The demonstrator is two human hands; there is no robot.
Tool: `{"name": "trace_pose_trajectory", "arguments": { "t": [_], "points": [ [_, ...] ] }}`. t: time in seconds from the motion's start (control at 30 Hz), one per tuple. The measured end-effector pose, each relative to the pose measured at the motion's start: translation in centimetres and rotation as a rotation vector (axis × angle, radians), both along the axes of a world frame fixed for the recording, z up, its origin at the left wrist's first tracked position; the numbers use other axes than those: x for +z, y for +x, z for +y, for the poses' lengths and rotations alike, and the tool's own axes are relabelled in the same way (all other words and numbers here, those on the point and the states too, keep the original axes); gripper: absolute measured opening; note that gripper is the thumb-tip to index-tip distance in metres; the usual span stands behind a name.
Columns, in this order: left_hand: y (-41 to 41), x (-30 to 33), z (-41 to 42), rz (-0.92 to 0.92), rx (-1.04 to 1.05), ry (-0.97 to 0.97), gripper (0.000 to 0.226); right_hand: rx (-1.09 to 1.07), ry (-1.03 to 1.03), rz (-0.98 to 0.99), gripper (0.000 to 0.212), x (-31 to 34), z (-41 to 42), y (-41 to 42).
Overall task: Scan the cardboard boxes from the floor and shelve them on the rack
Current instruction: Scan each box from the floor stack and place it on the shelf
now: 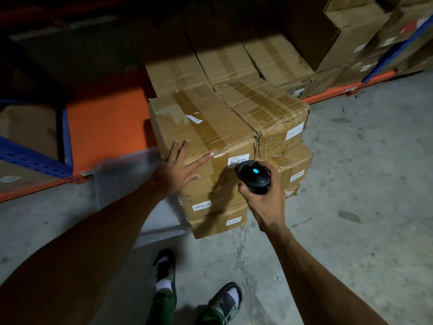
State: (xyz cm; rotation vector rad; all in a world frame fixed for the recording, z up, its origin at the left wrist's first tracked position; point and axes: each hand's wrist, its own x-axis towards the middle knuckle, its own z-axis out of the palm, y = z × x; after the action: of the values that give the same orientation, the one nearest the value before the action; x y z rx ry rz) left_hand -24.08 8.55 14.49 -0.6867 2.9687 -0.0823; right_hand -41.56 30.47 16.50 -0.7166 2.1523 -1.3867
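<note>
Several taped cardboard boxes stand stacked on the concrete floor. The top front-left cardboard box (201, 127) carries a white barcode label (238, 160) on its front face. My left hand (178, 167) rests flat with spread fingers on that box's near left corner. My right hand (262, 195) grips a black barcode scanner (254, 177) with a lit blue dot, its nose right at the label. A second top box (267, 109) sits beside it on the right, with more boxes under both.
An orange and blue rack (103, 127) runs along the left with boxes inside. More boxes are stacked on the rack at the back right (358, 26). A grey flat sheet (131, 184) lies left of the stack. My feet in sandals (225, 301) stand just before the stack.
</note>
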Motion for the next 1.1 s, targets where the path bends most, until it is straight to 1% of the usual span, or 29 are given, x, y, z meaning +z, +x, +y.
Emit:
{"name": "trace_pose_trajectory", "arguments": {
  "t": [0.07,0.17,0.2,0.27,0.37,0.43,0.5,0.63,0.8,0.83,0.93,1.03,1.1],
  "points": [
    [0.5,0.4,-0.5,0.001,-0.002,0.013,0.07,-0.026,0.007,-0.014,0.074,-0.2,-0.1,0.1],
    [2.7,0.0,-2.7,0.005,-0.085,0.046,0.074,-0.078,0.016,0.001,0.073,-0.4,-0.3,0.1],
    [3.9,-0.3,-3.7,0.02,-0.125,0.032,0.072,-0.098,0.022,0.002,0.072,-0.6,-0.4,0.0],
    [7.0,-1.1,-5.5,0.022,-0.194,0.004,0.06,-0.108,0.054,-0.018,0.071,-1.1,-0.8,0.0],
    [11.4,-2.3,-7.3,0.08,-0.298,0.021,0.046,-0.062,0.154,-0.049,0.071,-2.3,-2.4,0.2],
    [12.9,-2.6,-8.2,0.17,-0.289,0.038,0.049,-0.002,0.239,-0.07,0.073,-3.3,-4.2,0.0],
    [13.8,-2.6,-8.9,0.221,-0.3,0.046,0.053,0.037,0.332,-0.082,0.074,-4.2,-6.2,-0.6],
    [15.6,-3.4,-10.4,0.298,-0.42,-0.011,0.054,0.072,0.475,0.003,0.074,-5.6,-10.2,-1.6],
    [15.8,-5.0,-10.7,0.36,-0.436,-0.046,0.055,0.146,0.679,0.174,0.073,-7.2,-13.5,-1.4],
    [15.9,-5.3,-10.7,0.348,-0.439,-0.048,0.056,0.151,0.712,0.178,0.073,-7.5,-13.9,-1.3],
    [16.2,-6.1,-11.4,0.298,-0.397,0.034,0.063,0.142,0.785,0.176,0.073,-8.2,-14.2,-0.9],
    [16.5,-6.6,-11.5,0.297,-0.289,0.127,0.064,0.128,0.8,0.159,0.077,-8.1,-13.9,-0.6],
    [16.8,-6.7,-11.2,0.297,-0.241,0.184,0.061,0.121,0.78,0.131,0.084,-7.3,-13.5,-0.3]
  ]
}}
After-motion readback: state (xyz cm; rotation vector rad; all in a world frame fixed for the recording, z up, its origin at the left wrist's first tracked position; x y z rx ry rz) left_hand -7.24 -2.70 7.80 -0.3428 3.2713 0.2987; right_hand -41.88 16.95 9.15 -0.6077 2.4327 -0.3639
